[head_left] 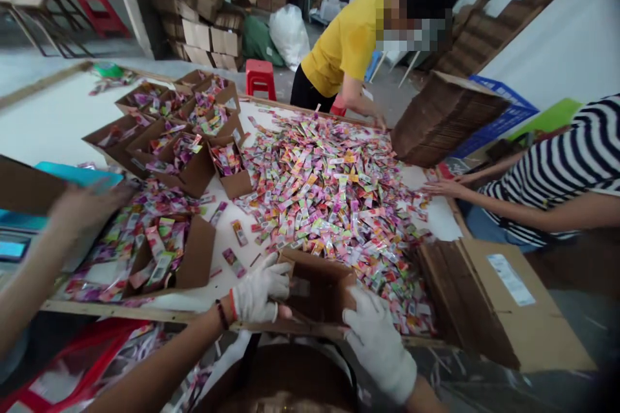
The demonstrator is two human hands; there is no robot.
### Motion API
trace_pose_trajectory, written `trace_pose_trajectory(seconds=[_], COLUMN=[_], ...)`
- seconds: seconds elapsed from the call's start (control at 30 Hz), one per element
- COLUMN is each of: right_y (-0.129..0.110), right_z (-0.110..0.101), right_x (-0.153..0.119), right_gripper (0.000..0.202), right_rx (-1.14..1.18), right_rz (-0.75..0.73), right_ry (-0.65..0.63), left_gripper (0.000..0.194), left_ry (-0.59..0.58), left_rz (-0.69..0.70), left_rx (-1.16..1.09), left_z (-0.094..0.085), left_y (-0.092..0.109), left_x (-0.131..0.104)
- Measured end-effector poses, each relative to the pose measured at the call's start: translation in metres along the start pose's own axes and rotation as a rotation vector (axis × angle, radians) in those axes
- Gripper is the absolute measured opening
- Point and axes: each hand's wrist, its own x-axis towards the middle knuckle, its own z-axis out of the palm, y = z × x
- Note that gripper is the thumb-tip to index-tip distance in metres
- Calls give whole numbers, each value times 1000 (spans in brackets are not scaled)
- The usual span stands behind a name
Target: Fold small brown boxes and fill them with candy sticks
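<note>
An open cardboard box stands at the near edge of the table, with no packets visible inside it. My left hand, in a white glove with bare fingertips, grips the box's left side. On the opposite side, my right hand, also gloved, holds the right wall, its fingers partly hidden. Just beyond the box spreads a large heap of small colourful packets. Left of my left hand, a tilted cardboard box contains more of these packets.
Several packet-filled boxes stand at the back left. Flattened cardboard lies at the right, with a cardboard stack behind. A co-worker's blurred arm reaches in from the left. A person in yellow and one in stripes work around the table.
</note>
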Motion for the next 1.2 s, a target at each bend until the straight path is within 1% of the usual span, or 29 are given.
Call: trace_pose_trajectory(seconds=[0.03,0.07,0.1,0.17,0.2,0.23,0.27,0.3,0.33,0.37,0.4,0.43,0.47,0.5,0.53,0.57,0.6,0.63,0.67,0.73,0.8,0.9,1.0,1.03,1.07,1.13,1.2], right_y=[2,3,3,0,-2,-4,-5,-6,-6,-5,-4,-3,-3,-3,-3,-4,-6,-8,-10,-13,-14,-12,-13,-14,-14,-12,1], right_z=[9,18,28,45,51,56,58,59,59,58,57,57,57,58,58,58,57,54,51,41,30,19,17,18,19,19,18], right_x=[-3,-6,-7,-8,-7,-5,-2,0,3,5,6,6,5,3,1,-1,-3,-3,-2,8,25,52,64,65,64,63,64], right_gripper=[12,15,19,23,24,24,21,16,12,10,11,14,24,38,52,61,64,60,52,40,35,29,28,28,28,26,21], right_rx=[75,164,258,427,494,542,564,560,527,464,378,281,189,106,33,-26,-67,-90,-98,-86,-70,-117,-172,-167,-149,-38,181], right_rz=[4,-1,-2,41,93,166,244,307,346,368,384,400,418,439,451,432,375,291,203,78,37,-10,-67,-76,-75,-42,-29], right_ry=[91,146,162,119,88,77,90,118,147,181,220,265,312,361,397,405,365,282,174,-43,-185,-300,-349,-352,-347,-322,-302], left_gripper=[37,39,40,36,31,26,25,33,47,60,71,76,77,72,63,50,38,29,25,25,24,23,26,28,35,65,91], left_ry=[17,41,74,173,244,329,406,457,470,445,390,317,243,175,111,61,28,15,18,43,41,4,-18,-23,-31,-74,-140], left_rz=[-15,-45,-93,-236,-317,-390,-439,-456,-440,-398,-347,-298,-254,-218,-181,-145,-108,-79,-62,-59,-67,-73,-98,-115,-128,-136,-117], left_rx=[-17,-41,-68,-95,-67,-2,90,193,289,359,398,412,415,419,429,446,470,494,515,534,532,524,504,488,470,448,459], left_z=[4,9,15,28,33,35,35,33,29,23,17,11,6,3,3,4,8,14,20,30,36,34,27,26,25,28,34], left_y=[1,2,4,10,14,18,23,27,31,34,36,36,35,33,29,25,21,18,15,11,10,11,16,18,20,24,28], left_x=[-3,-6,-8,-10,-9,-7,-2,4,12,20,28,35,39,41,40,36,32,27,22,17,17,25,33,36,40,50,60])
